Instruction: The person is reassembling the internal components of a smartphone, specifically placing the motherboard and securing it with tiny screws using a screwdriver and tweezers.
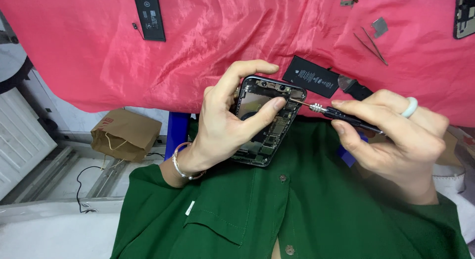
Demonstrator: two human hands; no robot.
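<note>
Head view: left hand (pixel 222 125) clenched around opened phone (pixel 267 123), held above lap near tabletop edge. Right hand (pixel 396 135) pinching screwdriver (pixel 341 115), tip at phone's upper corner. Phone stiff, light, exposed internals probably fragile; hold by frame edges.

A red satin cloth (pixel 99 51) covers the worktable, bearing two black batteries (pixel 150 14) (pixel 313 77), tweezers (pixel 372 45) and small metal parts (pixel 379 26).
</note>
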